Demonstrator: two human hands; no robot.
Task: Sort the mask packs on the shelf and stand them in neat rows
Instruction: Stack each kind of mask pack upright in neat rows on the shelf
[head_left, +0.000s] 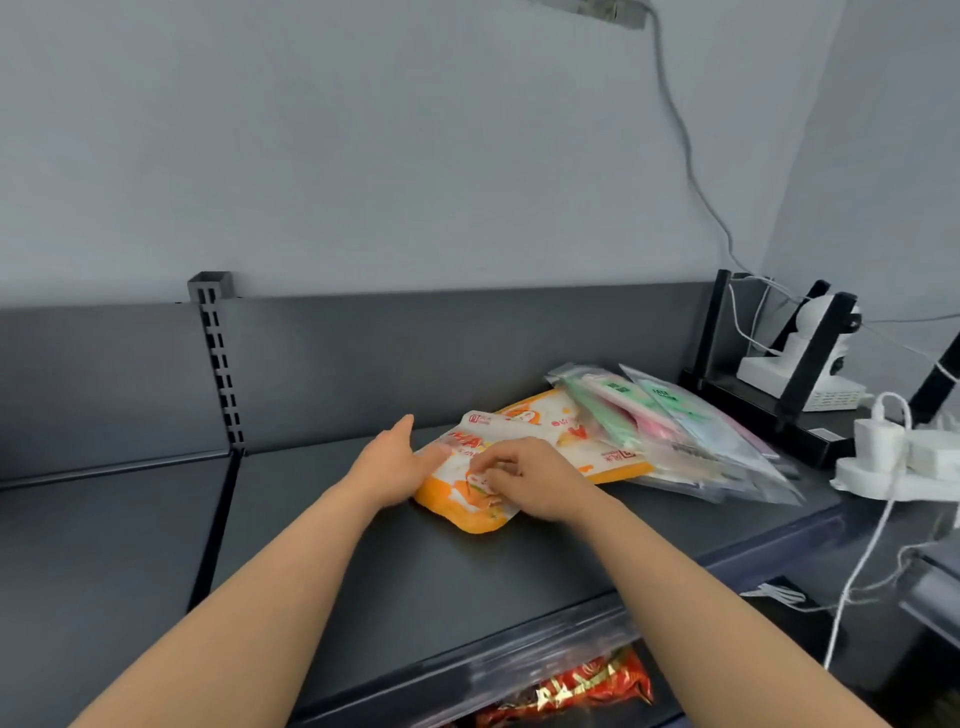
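Dark grey metal shelf (322, 561) under a grey wall (415, 156) bears the orange mask pack (457, 501), lying flat; left hand (387, 462), fingers straight, touches the pack's left edge; right hand (530, 475) pinches its top face with curled fingers; right of the pack, clear pastel mask packs (675, 431) lie fanned; further right, a white camera (810, 353) and power strip (893, 467).

Left hand (392, 462) and right hand (530, 480), both bare. Behind each hand runs a slender forearm, left forearm (249, 587) and right forearm (691, 587), likewise bare from the wrist back to the lower edge of view. Fingertip detail is blurred.
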